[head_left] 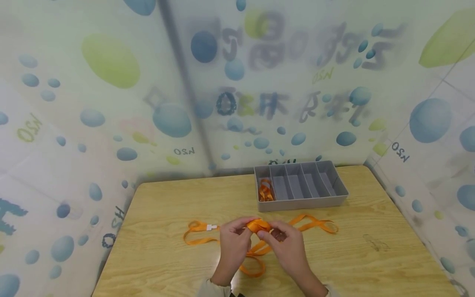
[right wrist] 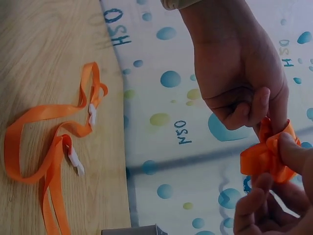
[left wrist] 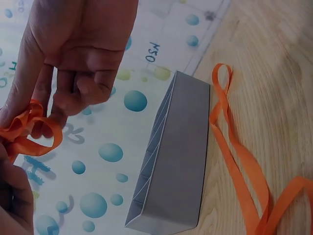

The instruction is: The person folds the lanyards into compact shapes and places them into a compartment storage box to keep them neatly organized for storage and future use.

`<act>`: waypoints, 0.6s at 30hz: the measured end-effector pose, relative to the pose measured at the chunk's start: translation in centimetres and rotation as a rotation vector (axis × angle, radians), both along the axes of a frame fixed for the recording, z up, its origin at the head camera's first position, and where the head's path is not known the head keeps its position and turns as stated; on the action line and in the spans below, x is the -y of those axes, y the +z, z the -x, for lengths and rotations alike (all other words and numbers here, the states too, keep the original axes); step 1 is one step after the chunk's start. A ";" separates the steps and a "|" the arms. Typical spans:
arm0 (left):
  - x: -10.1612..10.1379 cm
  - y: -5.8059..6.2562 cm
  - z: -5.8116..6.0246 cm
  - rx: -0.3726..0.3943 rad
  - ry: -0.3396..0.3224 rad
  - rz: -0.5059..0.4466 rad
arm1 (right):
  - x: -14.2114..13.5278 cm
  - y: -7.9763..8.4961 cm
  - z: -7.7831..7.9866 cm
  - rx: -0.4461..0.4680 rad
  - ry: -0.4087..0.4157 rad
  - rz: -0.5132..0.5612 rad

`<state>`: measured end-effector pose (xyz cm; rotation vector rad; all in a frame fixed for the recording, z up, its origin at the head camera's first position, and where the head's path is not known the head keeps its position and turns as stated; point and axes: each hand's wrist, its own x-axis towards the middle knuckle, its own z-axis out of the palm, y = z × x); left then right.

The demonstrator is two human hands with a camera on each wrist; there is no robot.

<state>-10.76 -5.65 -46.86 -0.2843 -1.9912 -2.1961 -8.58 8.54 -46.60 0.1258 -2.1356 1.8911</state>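
An orange ribbon-like strap (head_left: 258, 225), gathered into a looped bundle, is held up above the table between both hands. My left hand (head_left: 233, 244) pinches its left side between thumb and fingers. From the other side, my right hand (head_left: 288, 248) grips it with the thumb in front and the fingers curled. Folds and loops of the bundle (right wrist: 257, 159) stick out past the fingertips in the right wrist view. More orange strap (head_left: 312, 224) trails on the table behind and beneath the hands. A white clip (head_left: 211, 227) lies on the strap at the left.
A grey tray (head_left: 302, 204) with several compartments stands at the table's back right. Orange straps (head_left: 265, 192) lie in its leftmost compartment. The wooden table (head_left: 159, 210) meets a patterned curtain-like wall (head_left: 141, 103) behind and at the sides.
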 end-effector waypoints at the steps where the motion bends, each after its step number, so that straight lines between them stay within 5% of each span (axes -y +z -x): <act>1: 0.0 0.0 0.0 0.010 -0.004 -0.007 | -0.1 0.0 0.0 0.035 0.022 0.005; 6: 0.0 -0.1 -0.1 0.061 -0.031 -0.059 | -0.3 0.1 0.0 0.120 0.153 0.021; 18: 0.4 -0.5 0.1 0.109 -0.146 -0.161 | -0.5 -0.8 0.3 0.026 0.324 0.042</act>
